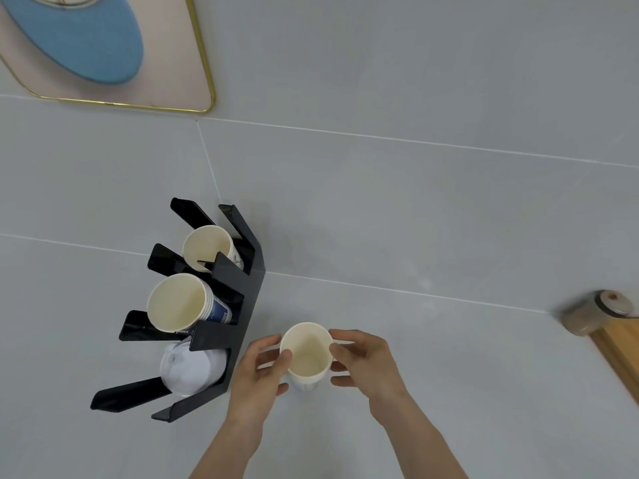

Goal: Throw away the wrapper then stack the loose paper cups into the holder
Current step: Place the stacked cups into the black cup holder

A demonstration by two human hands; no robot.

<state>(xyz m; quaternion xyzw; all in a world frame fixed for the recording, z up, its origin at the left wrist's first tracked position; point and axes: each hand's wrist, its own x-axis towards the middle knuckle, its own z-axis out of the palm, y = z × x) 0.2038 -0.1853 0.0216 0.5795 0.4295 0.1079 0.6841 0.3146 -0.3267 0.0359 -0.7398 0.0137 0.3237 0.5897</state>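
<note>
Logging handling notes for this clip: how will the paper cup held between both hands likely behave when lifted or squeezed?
The paper cup looks empty, so probably light. Its thin open rim suggests it would dent if the left hand and right hand pinch hard. Standing upright and tall for its narrow base, it may tip easily if nudged.

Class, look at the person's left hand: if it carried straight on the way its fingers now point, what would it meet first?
The left hand already touches the open white paper cup, its fingers pointing right. Beyond the cup it would likely meet the right hand holding the other side.
</note>
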